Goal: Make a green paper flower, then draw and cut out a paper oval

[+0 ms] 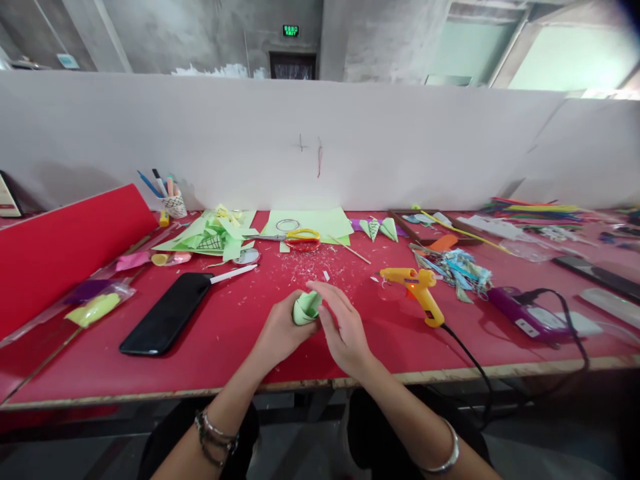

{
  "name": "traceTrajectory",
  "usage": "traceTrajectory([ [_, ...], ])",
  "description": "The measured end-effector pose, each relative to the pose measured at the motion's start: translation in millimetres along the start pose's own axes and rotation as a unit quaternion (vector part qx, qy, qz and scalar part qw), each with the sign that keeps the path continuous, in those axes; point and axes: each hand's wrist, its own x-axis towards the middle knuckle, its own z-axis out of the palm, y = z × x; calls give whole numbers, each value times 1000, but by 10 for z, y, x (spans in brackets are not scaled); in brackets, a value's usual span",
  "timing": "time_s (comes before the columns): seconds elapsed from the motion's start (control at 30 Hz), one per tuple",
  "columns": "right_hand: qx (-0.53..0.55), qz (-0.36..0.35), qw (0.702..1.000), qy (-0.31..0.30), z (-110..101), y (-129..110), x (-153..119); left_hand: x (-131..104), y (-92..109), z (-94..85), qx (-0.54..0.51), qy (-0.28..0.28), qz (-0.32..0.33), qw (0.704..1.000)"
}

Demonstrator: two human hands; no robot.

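A green-lit exit sign (291,31) is displaying "EXIT" below characters that are showing too small to read.

The lower end of the green paper roll (307,309) is hidden in the left fingers (287,310); whether the right fingers (336,298) touch its rim is unclear. Far left of the fingers, the picture's edge cuts off the red board (75,250). Just beyond them, pale scraps (326,275) are too small to tell apart.
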Motion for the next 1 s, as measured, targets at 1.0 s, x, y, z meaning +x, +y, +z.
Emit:
traceTrajectory([
  [1.0,67,19,998,4,-4,-64,-26,-18,9,-34,88,3,39,995],
])
